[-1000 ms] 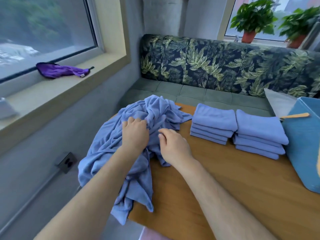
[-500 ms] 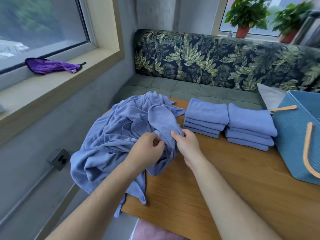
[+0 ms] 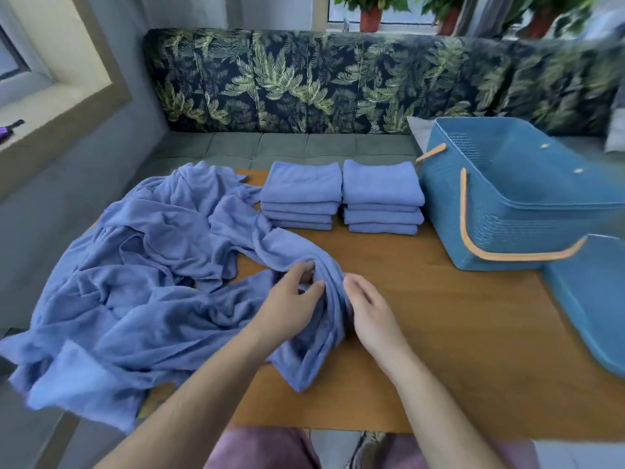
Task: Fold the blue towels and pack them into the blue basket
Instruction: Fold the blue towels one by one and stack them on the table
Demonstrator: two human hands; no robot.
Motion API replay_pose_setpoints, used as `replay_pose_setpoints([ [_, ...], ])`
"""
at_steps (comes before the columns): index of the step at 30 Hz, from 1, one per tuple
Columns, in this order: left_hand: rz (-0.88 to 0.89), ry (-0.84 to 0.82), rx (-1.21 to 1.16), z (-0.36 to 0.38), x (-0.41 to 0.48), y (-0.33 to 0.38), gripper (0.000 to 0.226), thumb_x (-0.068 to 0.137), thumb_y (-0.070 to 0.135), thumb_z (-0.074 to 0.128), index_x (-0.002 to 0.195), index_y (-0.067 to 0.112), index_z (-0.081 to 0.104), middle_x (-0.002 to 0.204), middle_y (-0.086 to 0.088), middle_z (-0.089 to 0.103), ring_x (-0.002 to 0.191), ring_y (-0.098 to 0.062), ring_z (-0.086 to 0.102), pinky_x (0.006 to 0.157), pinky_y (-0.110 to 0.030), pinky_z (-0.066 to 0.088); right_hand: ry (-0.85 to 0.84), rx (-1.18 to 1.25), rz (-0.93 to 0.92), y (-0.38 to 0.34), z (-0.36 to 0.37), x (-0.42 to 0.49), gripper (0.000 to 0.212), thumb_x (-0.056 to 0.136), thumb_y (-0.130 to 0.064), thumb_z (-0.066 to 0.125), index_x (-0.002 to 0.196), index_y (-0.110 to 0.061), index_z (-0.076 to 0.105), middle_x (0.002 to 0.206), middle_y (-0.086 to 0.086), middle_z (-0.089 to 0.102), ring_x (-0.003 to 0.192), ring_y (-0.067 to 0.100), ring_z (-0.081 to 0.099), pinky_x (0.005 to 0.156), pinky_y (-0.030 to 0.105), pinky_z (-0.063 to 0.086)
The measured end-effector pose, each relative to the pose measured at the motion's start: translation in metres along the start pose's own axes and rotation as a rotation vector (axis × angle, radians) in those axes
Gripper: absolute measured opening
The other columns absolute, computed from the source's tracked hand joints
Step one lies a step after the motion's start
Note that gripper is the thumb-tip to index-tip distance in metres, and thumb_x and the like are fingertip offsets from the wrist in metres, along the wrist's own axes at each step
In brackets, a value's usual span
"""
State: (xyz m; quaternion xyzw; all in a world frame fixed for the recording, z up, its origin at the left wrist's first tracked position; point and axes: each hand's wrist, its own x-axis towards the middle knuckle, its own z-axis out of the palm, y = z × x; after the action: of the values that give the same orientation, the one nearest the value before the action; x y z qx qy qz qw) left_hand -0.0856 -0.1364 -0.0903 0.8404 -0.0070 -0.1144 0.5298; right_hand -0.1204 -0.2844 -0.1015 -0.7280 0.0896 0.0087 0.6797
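Since half a second ago our hands have come nearer to us, and they have drawn one blue towel (image 3: 304,265) out of the loose heap of towels (image 3: 142,265) to the middle of the wooden table (image 3: 456,333). The left hand (image 3: 287,306) pinches a bunched fold of this towel between thumb and fingers. The right hand (image 3: 368,313) lies against the other side of the same fold, its fingers together and curled on the cloth. The towel runs from the heap, between both hands, and hangs down toward the near table edge. The heap lies on the left part of the table and falls over its left edge. Two stacks of folded towels (image 3: 341,194) stand side by side at the far edge. Just right of them is the blue basket (image 3: 500,225) with orange handles, and we see no towels in it.
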Motion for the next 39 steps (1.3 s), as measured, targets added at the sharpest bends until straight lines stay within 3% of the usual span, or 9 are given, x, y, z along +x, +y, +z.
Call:
replay_pose_setpoints([
  [7, -0.055, 0.048, -0.201, 0.052, -0.017, -0.007, 0.026, 0.095, 0.029, 0.068, 0.121, 0.033, 0.063, 0.103, 0.009, 0.070, 0.099, -0.004, 0.064, 0.086, -0.020, 0.047, 0.164, 0.111, 0.037, 0.034, -0.042, -0.018, 0.008, 0.096, -0.012, 0.067, 0.102, -0.017, 0.069, 0.097, 0.005, 0.074, 0.091, 0.017, 0.069, 0.080, 0.033, 0.054],
  [13, -0.154, -0.042, -0.459, 0.053, -0.018, 0.005, 0.040, 0.084, 0.021, 0.079, 0.120, 0.012, 0.067, 0.108, -0.008, 0.076, 0.105, -0.024, 0.071, 0.099, -0.047, 0.053, 0.306, 0.232, 0.097, 0.018, -0.078, -0.013, 0.035, 0.086, -0.002, 0.075, 0.113, -0.019, 0.060, 0.106, 0.001, 0.070, 0.093, 0.013, 0.070, 0.081, 0.028, 0.055],
  [16, -0.155, -0.033, -0.365, 0.049, -0.021, 0.005, 0.016, 0.093, 0.017, 0.069, 0.109, 0.012, 0.072, 0.102, -0.007, 0.077, 0.098, -0.024, 0.074, 0.096, -0.049, 0.056, 0.244, 0.095, 0.189, 0.015, -0.091, -0.014, 0.037, 0.086, -0.015, 0.078, 0.116, -0.026, 0.060, 0.108, -0.005, 0.071, 0.098, 0.010, 0.070, 0.083, 0.026, 0.055],
  [22, -0.122, -0.027, -0.290, 0.051, -0.026, 0.010, 0.017, 0.084, 0.029, 0.070, 0.099, 0.023, 0.073, 0.102, -0.006, 0.075, 0.104, -0.026, 0.070, 0.100, -0.049, 0.052, 0.053, 0.013, 0.164, 0.013, -0.082, -0.020, 0.024, 0.095, -0.040, 0.067, 0.110, -0.023, 0.075, 0.102, -0.010, 0.077, 0.100, 0.005, 0.071, 0.089, 0.027, 0.055],
  [25, -0.024, -0.129, -0.241, 0.052, -0.030, 0.013, 0.030, 0.094, 0.005, 0.056, 0.104, 0.027, 0.072, 0.104, 0.002, 0.075, 0.105, -0.014, 0.068, 0.095, -0.028, 0.052, -0.046, -0.073, 0.136, 0.017, -0.068, -0.019, 0.057, 0.076, -0.053, 0.079, 0.127, -0.031, 0.064, 0.118, -0.013, 0.072, 0.109, 0.003, 0.067, 0.092, 0.030, 0.054],
  [29, 0.185, -0.099, 0.092, 0.038, -0.032, -0.003, 0.052, 0.088, -0.011, 0.041, 0.116, 0.024, 0.068, 0.118, 0.017, 0.065, 0.104, 0.008, 0.057, 0.084, -0.006, 0.042, -0.003, -0.307, 0.056, 0.016, -0.054, -0.014, 0.037, 0.088, -0.034, 0.073, 0.122, -0.029, 0.061, 0.108, -0.014, 0.070, 0.097, 0.004, 0.066, 0.083, 0.028, 0.053],
  [32, 0.319, -0.038, 0.439, 0.025, -0.029, -0.032, 0.041, 0.087, -0.003, 0.050, 0.120, 0.014, 0.065, 0.116, 0.007, 0.062, 0.108, -0.009, 0.055, 0.088, -0.019, 0.040, -0.010, -0.475, -0.035, 0.016, -0.029, -0.015, 0.025, 0.092, -0.027, 0.067, 0.116, -0.028, 0.062, 0.102, -0.011, 0.069, 0.092, 0.010, 0.065, 0.078, 0.030, 0.051],
  [35, 0.318, 0.043, 0.565, 0.014, -0.035, -0.052, 0.008, 0.091, 0.005, 0.054, 0.095, 0.008, 0.060, 0.094, 0.001, 0.057, 0.088, -0.021, 0.054, 0.075, -0.034, 0.042, -0.049, -0.672, -0.166, 0.021, 0.003, -0.008, 0.029, 0.091, -0.025, 0.066, 0.120, -0.026, 0.063, 0.109, -0.004, 0.070, 0.099, 0.023, 0.064, 0.082, 0.037, 0.053],
  [39, 0.347, 0.102, 0.629, -0.008, -0.036, -0.078, 0.036, 0.100, 0.025, 0.035, 0.110, 0.006, 0.064, 0.115, -0.009, 0.064, 0.108, -0.027, 0.060, 0.090, -0.047, 0.053, -0.115, -0.723, -0.216, 0.020, 0.047, 0.010, 0.029, 0.092, -0.026, 0.063, 0.121, -0.023, 0.063, 0.110, -0.002, 0.070, 0.101, 0.024, 0.063, 0.084, 0.036, 0.052],
])
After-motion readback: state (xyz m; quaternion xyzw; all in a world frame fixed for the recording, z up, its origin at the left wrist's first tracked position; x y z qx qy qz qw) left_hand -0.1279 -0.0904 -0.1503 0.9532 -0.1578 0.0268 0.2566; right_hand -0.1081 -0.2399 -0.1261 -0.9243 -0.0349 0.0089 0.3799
